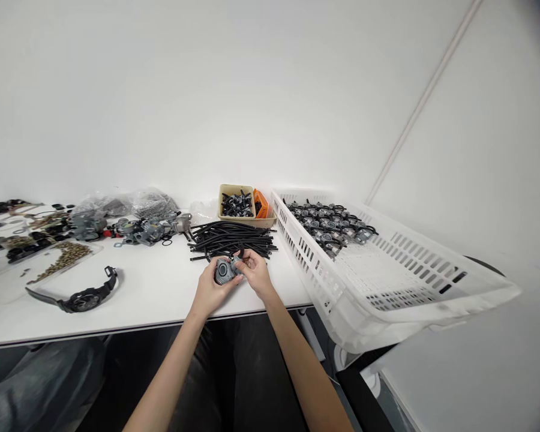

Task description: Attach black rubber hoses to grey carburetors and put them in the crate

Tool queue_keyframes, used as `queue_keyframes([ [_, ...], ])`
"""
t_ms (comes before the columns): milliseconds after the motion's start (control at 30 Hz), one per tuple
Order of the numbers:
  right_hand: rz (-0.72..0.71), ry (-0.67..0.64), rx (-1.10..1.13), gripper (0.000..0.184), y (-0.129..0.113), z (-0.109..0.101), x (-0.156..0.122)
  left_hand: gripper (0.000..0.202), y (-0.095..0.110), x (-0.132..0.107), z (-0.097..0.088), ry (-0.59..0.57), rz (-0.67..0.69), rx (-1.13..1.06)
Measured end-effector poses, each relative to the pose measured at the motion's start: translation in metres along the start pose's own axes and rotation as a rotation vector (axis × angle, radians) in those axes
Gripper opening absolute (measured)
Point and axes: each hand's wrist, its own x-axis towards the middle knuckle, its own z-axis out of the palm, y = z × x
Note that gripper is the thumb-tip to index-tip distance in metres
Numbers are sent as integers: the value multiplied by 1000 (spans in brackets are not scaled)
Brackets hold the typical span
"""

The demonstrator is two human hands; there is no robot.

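The left hand is cupping a small grey part just above the worktop, fingers curled round it. The right hand is pinching the same part from the other side. Just beyond the fingers, loose black hoses are lying. Farther beyond, a beige box is holding dark fittings. To their right, a white crate is holding grey assemblies at its far end.
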Motion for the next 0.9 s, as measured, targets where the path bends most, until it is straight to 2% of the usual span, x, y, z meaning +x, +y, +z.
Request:
queue_keyframes([
  [300, 34, 27, 35, 28, -1, -1, 0, 42, 1, 0, 1, 1, 15, 43],
  [533, 33, -56, 7, 22, -4, 0, -2, 43, -1, 0, 1, -23, 17, -12],
  [900, 53, -18, -8, 22, -1, -1, -3, 45, 0, 1, 1, -10, 22, 9],
])
